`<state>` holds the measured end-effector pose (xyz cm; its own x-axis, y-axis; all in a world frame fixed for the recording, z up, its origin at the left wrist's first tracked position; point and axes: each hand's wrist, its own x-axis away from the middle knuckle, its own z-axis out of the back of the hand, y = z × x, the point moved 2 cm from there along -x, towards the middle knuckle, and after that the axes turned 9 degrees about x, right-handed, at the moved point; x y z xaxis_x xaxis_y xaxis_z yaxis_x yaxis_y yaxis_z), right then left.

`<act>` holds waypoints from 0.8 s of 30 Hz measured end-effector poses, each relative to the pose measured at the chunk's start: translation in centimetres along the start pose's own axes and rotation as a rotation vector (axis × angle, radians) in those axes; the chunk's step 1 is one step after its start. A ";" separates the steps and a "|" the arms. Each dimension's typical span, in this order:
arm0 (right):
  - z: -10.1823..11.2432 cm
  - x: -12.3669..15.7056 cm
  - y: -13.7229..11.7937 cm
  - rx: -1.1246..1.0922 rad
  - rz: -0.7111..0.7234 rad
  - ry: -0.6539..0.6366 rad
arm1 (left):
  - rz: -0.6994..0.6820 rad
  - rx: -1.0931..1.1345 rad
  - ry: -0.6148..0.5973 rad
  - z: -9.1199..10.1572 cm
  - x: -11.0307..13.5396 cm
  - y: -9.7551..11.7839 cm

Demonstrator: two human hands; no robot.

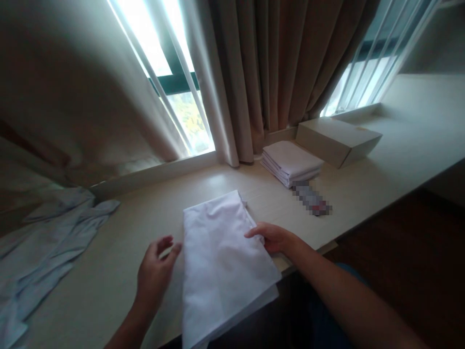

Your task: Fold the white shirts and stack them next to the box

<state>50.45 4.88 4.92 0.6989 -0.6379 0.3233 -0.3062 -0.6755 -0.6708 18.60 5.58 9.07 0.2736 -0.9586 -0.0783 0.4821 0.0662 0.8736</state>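
A folded white cloth (221, 257) lies on the pale desk, its near end hanging over the front edge. My right hand (272, 237) grips the cloth's right side, thumb on top and the other fingers hidden beneath. To the left of the cloth, my left hand (158, 261) is raised with thumb and fingers curved apart. Nothing shows between those fingers, and a small gap separates them from the cloth's left edge.
A stack of folded white cloths (290, 160) sits near the curtain (254, 72), beside a closed box (337, 138). A blurred-out item (310, 198) lies before the stack. Crumpled cloth (54, 242) covers the left of the desk (119, 242). The desk's front edge runs close to me.
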 end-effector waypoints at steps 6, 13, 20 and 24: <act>-0.4 0.2 1.5 -0.013 -0.033 0.046 | 0.229 0.058 -0.065 2.4 16.8 -5.5; -3.0 -0.5 1.9 -0.039 -0.009 0.079 | -0.193 -0.213 -0.019 -0.1 17.2 -4.0; -3.7 -1.1 -0.7 -0.061 0.058 0.165 | -0.246 -0.113 0.011 -1.7 14.6 -0.9; -2.8 -0.9 0.4 0.024 -0.007 0.243 | -0.312 -0.243 0.004 -0.8 15.5 -2.7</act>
<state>47.88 4.13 6.27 0.5241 -0.7052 0.4775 -0.2841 -0.6733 -0.6826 22.18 -9.26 5.08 0.0862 -0.9420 -0.3244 0.7256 -0.1637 0.6684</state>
